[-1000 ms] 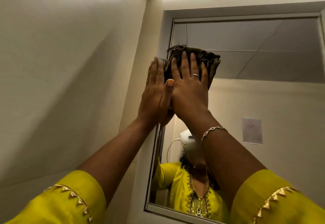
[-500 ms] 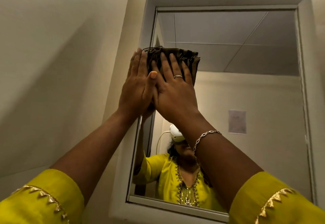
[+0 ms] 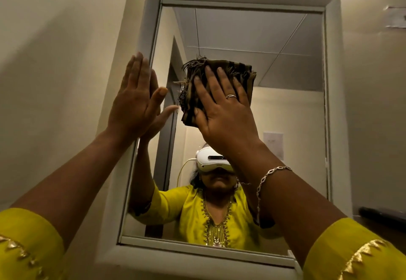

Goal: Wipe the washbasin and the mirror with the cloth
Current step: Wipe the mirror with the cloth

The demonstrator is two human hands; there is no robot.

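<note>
Wiping the mirror is the step in hand; the washbasin is out of view. At the left, the left hand [image 3: 136, 95] lies flat with fingers straight and together, holding nothing, on the mirror's left frame [image 3: 145, 64], seemingly as a brace. To its right, the right hand [image 3: 222, 108] presses the folded dark cloth [image 3: 219, 68] flat against the glass [image 3: 274, 126], its fingers spread over the cloth rather than curled round it. The cloth sits in the upper left part of the glass, near the frame. Next, I judge, the palm should keep its pressure and sweep rightward across the uncovered upper glass, then work downward in rows.
</note>
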